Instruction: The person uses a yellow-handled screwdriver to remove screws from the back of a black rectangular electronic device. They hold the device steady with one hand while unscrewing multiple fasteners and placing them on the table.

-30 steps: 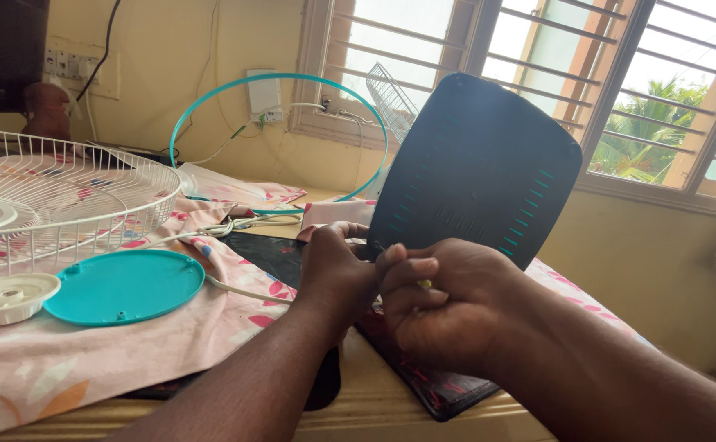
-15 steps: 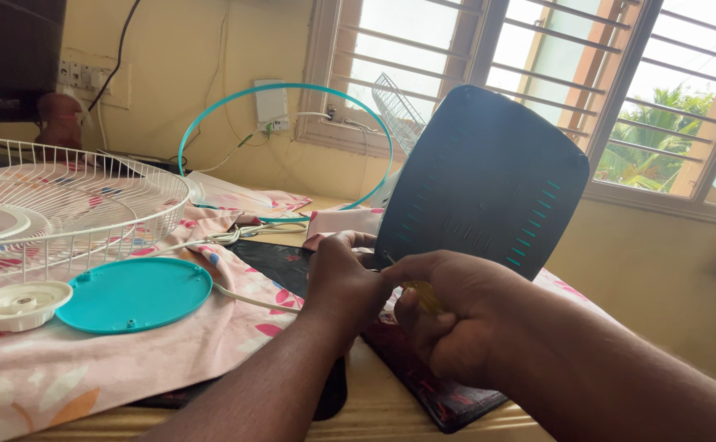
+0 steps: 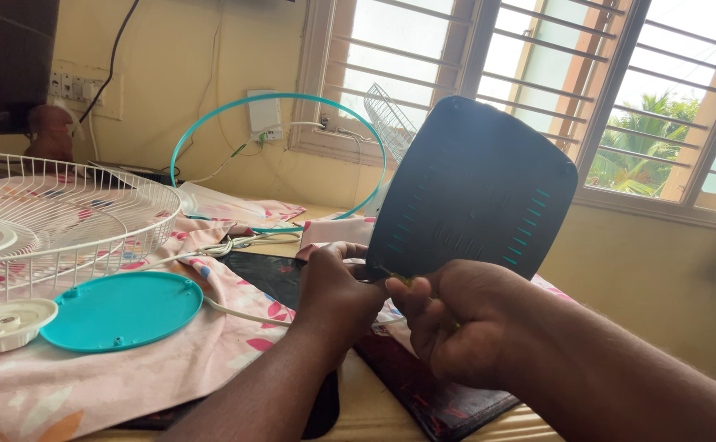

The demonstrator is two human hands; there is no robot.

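A: Where is the dark slotted panel (image 3: 472, 188)?

B: It stands tilted on its lower edge above the desk (image 3: 374, 413). The left hand (image 3: 337, 286) grasps that edge at about 7 o'clock of the panel.

A: And the right hand (image 3: 448, 327)?

B: Clenched around a thin tool (image 3: 399, 278), seemingly a screwdriver, whose tip meets the panel's lower edge just right of the left hand. I'd brace the panel firmly and keep the tool straight so it doesn't slip.

A: Anything nearby?

B: A teal disc (image 3: 120, 309) and a white wire grille (image 3: 55, 221) lie at 9 o'clock.
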